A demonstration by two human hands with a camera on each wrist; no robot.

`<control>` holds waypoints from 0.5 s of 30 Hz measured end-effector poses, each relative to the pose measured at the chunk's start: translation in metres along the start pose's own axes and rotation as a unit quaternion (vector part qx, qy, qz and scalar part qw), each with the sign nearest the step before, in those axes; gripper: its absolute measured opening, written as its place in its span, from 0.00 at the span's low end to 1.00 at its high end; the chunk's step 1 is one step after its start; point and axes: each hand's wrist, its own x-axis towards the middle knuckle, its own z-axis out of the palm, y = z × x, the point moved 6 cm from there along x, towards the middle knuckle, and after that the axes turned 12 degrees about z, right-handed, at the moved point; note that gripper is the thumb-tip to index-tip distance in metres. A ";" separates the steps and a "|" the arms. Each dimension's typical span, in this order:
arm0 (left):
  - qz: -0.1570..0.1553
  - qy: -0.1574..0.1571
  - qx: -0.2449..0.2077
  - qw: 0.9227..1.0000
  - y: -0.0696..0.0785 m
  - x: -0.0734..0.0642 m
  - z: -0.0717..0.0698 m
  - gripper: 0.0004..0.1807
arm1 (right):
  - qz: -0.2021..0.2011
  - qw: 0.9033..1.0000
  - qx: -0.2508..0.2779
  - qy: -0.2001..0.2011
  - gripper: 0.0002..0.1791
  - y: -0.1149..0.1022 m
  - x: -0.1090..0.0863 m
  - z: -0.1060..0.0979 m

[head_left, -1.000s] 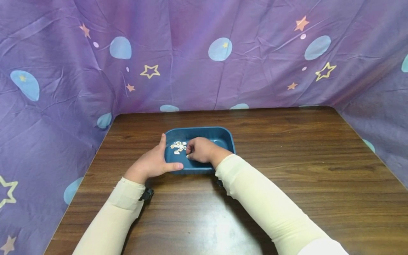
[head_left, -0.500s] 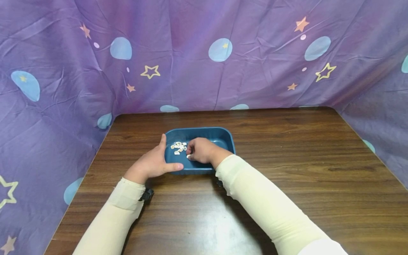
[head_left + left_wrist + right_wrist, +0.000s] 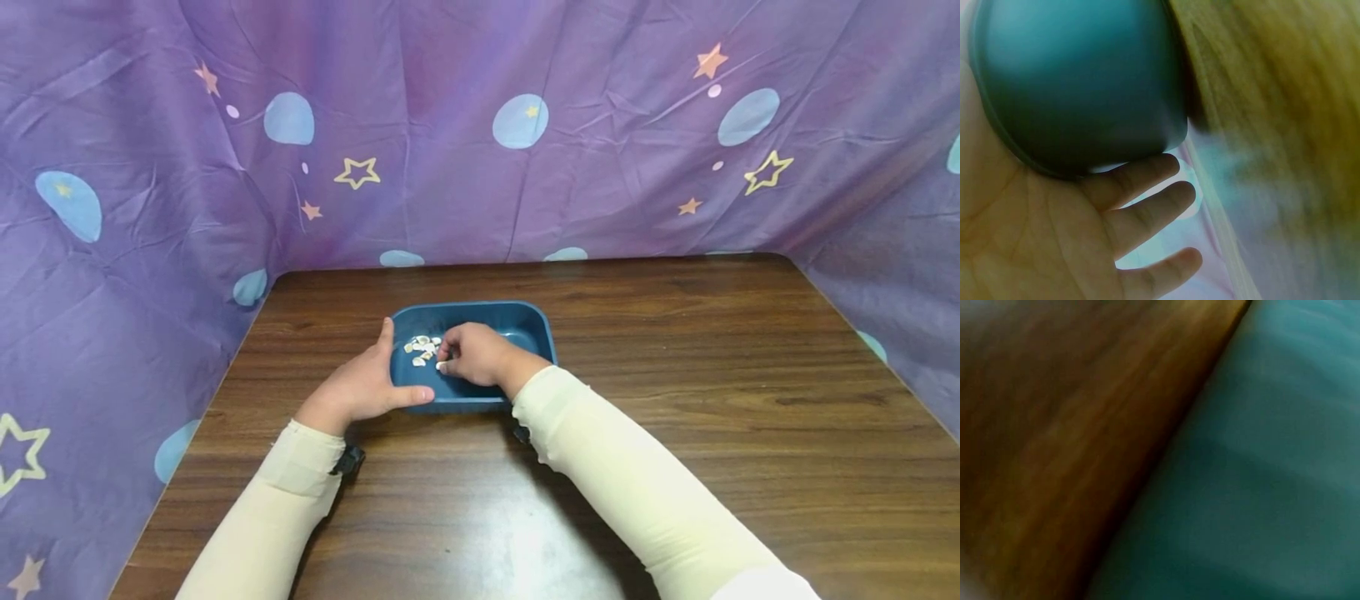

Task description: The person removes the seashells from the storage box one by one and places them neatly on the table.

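A blue rectangular tray (image 3: 472, 402) stands on the table, with several small white shell-like pieces (image 3: 422, 347) clustered in its left part. My left hand (image 3: 358, 385) rests against the tray's left end, its thumb along the front rim. In the left wrist view, straight, spread fingers (image 3: 1147, 219) lie by the outer wall of the tray (image 3: 1085, 87). Inside the tray, my right hand (image 3: 480, 355) pinches one white shell-like piece (image 3: 441, 366) between thumb and fingertips, just right of the cluster. The right wrist view is blurred and shows only the tray wall (image 3: 1241, 475) and wood.
The brown wood-grain table (image 3: 675, 375) extends around the tray on all sides. A purple curtain (image 3: 450, 192) with stars and blue shapes hangs behind the table and along both sides.
The pinched piece and the right fingertips shift very slightly within the tray. My left hand keeps its place on the tray, and the head view tilts a little.
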 end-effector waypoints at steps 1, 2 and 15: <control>0.000 -0.001 0.000 1.000 0.000 0.000 0.000 0.75 | -0.002 1.000 0.007 0.001 0.03 0.000 0.000 -0.001; -0.001 -0.001 0.000 1.000 0.001 0.000 0.000 0.75 | -0.003 1.000 0.016 0.003 0.03 0.000 0.000 -0.002; -0.004 0.000 -0.003 1.000 0.002 0.001 -0.001 0.75 | -0.011 0.996 0.082 0.023 0.05 -0.003 -0.002 -0.014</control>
